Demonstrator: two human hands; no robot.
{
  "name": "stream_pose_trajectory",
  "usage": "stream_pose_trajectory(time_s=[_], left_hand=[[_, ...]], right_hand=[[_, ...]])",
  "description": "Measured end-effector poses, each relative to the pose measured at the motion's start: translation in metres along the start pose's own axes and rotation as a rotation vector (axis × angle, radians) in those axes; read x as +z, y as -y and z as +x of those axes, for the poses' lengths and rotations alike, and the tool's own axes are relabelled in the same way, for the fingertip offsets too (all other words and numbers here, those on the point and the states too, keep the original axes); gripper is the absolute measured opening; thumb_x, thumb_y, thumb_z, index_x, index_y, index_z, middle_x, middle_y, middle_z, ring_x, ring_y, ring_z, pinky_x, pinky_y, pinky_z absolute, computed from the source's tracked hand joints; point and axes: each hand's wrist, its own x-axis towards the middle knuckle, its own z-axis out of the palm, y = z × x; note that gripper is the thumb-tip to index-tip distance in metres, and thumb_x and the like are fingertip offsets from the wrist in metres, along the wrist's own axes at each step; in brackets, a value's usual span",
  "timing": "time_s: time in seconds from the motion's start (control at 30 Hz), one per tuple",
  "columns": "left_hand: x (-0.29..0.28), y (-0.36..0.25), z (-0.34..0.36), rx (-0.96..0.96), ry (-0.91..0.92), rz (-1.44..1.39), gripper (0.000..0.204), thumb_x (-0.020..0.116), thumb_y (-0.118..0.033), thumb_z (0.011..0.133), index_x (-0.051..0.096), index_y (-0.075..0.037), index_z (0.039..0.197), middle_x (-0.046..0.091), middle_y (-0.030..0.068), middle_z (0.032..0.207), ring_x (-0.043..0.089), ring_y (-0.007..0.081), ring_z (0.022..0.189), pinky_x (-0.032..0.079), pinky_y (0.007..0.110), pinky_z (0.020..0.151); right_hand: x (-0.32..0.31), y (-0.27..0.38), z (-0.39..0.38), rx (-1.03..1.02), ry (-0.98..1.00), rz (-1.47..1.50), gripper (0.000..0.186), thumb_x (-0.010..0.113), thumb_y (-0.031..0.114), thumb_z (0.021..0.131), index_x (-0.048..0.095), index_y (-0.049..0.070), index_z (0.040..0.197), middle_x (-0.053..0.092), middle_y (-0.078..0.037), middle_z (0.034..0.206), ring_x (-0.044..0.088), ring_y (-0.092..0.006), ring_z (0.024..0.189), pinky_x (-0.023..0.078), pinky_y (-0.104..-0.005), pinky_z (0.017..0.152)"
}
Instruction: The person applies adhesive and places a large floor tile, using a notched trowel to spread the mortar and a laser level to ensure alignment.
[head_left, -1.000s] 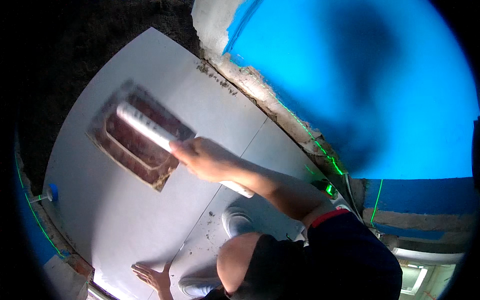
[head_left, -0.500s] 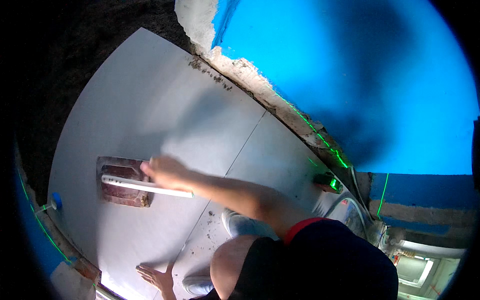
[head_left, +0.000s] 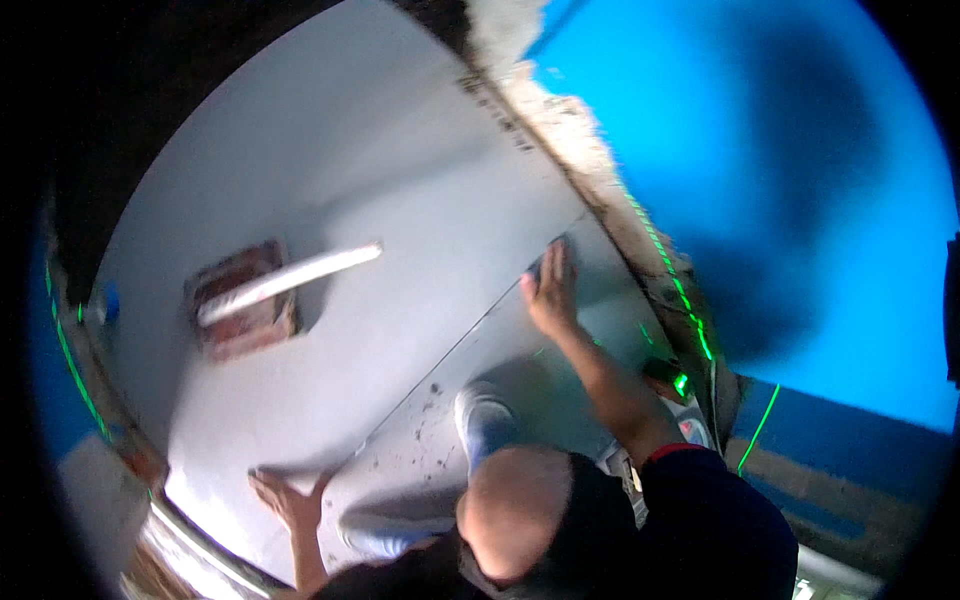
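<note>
The tile joint runs from near-left to far-right between my left hand and right hand (both outstretched, grasping nothing visible). My right lies nearer its far end.

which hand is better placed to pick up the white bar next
Probably the right hand: it is by the tile seam, nearer the projecting end of the white bar. The left hand is farther from that end.

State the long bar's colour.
The long bar is white, showing best in the head view.
</note>
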Motion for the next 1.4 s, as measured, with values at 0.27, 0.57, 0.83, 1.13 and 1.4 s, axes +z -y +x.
stream_pose_trajectory(time_s=[0.27,0.57,0.83,1.13,1.4], left_hand=[[0.001,0.010,0.006,0.014,-0.055,-0.060,0.141,0.075,-0.073,0.066,0.003,0.014,0.151,0.000,0.0355,0.159,0.000,0.0429,0.151,0.004,0.053,0.122],[0.006,-0.001,-0.016,-0.106,-0.089,-0.204,0.126,0.075,-0.068,0.071,0.018,0.013,0.150,0.015,0.0371,0.156,0.012,0.0476,0.147,0.012,0.055,0.120],[0.072,0.119,0.005,-0.565,-0.449,-0.648,0.073,0.059,-0.048,0.093,0.046,0.008,0.138,0.045,0.0292,0.144,0.039,0.0389,0.138,0.023,0.048,0.119],[0.085,0.126,-0.027,-0.651,-0.140,-0.534,0.123,0.073,-0.065,0.074,0.018,0.016,0.148,0.017,0.0346,0.157,0.017,0.0415,0.149,0.016,0.046,0.121],[0.074,0.120,-0.017,-0.633,-0.151,-0.534,0.122,0.071,-0.066,0.074,0.019,0.016,0.148,0.016,0.0351,0.157,0.014,0.0417,0.150,0.014,0.046,0.122]], right_hand=[[-0.023,0.076,0.073,0.020,0.166,0.167,0.076,0.041,0.052,0.102,0.028,-0.005,0.150,0.022,-0.029,0.157,0.022,-0.0397,0.147,0.025,-0.0463,0.119],[-0.083,0.299,0.092,-0.449,0.325,0.404,0.062,0.041,0.056,0.101,0.060,0.002,0.125,0.065,-0.021,0.116,0.062,-0.0388,0.111,0.046,-0.0446,0.096],[-0.043,0.363,0.056,-0.581,0.783,0.270,0.066,0.045,0.066,0.096,0.061,0.002,0.094,0.062,-0.012,0.074,0.064,-0.0251,0.071,0.050,-0.0408,0.066],[-0.167,0.301,0.082,-0.214,0.769,0.582,0.055,0.041,0.064,0.099,0.057,0.011,0.103,0.053,-0.001,0.071,0.046,-0.0059,0.049,0.032,-0.0216,0.038],[-0.088,0.251,0.050,-0.653,0.509,0.316,0.047,0.050,0.039,0.100,0.060,-0.006,0.111,0.064,-0.021,0.093,0.063,-0.0309,0.083,0.049,-0.0445,0.075]])
